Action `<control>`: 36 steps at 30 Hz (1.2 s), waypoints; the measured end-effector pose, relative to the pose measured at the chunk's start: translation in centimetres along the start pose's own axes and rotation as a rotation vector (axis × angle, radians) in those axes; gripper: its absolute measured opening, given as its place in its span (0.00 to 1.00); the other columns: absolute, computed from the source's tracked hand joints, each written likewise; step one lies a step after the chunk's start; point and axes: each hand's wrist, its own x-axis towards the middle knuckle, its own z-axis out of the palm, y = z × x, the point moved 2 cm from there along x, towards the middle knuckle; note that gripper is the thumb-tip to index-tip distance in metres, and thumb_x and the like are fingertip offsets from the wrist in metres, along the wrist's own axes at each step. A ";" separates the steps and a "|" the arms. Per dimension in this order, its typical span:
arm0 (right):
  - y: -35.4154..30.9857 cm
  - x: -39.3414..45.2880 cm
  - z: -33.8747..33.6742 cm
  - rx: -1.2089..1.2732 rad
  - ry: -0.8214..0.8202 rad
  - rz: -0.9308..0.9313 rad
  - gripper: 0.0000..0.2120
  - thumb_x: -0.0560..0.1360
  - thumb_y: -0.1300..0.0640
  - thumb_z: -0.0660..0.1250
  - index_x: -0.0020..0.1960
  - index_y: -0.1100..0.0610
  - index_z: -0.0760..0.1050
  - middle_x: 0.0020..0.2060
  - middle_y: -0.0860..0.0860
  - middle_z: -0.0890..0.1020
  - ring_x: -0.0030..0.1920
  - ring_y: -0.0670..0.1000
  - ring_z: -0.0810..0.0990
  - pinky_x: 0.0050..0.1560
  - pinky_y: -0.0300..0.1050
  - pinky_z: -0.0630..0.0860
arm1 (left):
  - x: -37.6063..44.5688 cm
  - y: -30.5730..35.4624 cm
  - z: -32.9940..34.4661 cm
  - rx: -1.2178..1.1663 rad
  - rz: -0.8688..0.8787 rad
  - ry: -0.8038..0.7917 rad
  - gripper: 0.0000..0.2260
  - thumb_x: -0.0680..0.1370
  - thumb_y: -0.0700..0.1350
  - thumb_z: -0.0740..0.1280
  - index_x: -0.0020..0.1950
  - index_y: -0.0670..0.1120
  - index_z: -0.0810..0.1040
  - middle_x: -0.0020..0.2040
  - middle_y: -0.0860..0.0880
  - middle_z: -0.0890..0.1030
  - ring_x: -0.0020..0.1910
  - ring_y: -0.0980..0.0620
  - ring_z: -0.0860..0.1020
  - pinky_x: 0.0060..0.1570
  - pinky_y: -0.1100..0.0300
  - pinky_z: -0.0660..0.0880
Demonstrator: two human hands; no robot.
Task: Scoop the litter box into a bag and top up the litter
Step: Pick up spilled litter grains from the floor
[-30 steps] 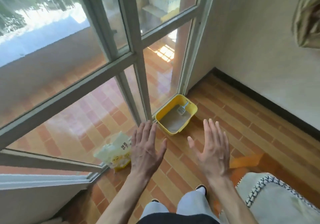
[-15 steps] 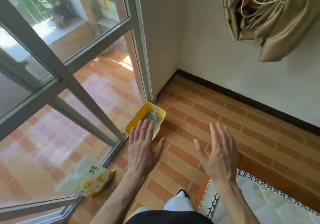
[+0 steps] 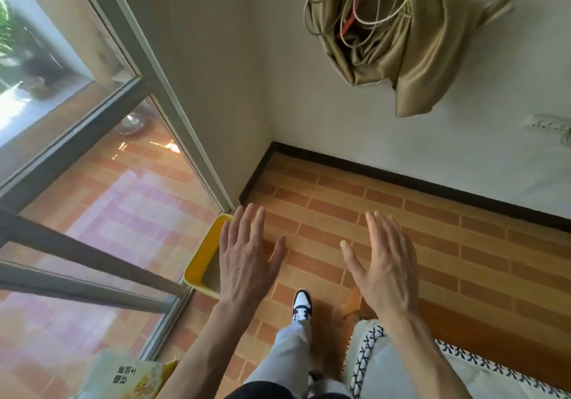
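The yellow litter box [image 3: 202,256] sits on the brick-patterned floor [image 3: 386,244] against the glass door frame [image 3: 173,80], just short of the room corner. The left hand [image 3: 247,259] hovers above its near side — fingers straight, spread, holding nothing. The right hand [image 3: 383,262] hovers well to the right of the box, equally flat and empty. A litter bag [image 3: 123,377] lies nearer than the box, along the same door frame.
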 end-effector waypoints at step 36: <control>-4.3 49.2 8.2 0.092 -0.182 -0.454 0.36 0.81 0.30 0.51 0.82 0.50 0.57 0.80 0.50 0.62 0.80 0.51 0.60 0.79 0.52 0.56 | 41.9 3.6 10.5 0.003 -0.233 0.103 0.30 0.82 0.65 0.59 0.79 0.49 0.67 0.78 0.47 0.70 0.80 0.47 0.63 0.78 0.44 0.62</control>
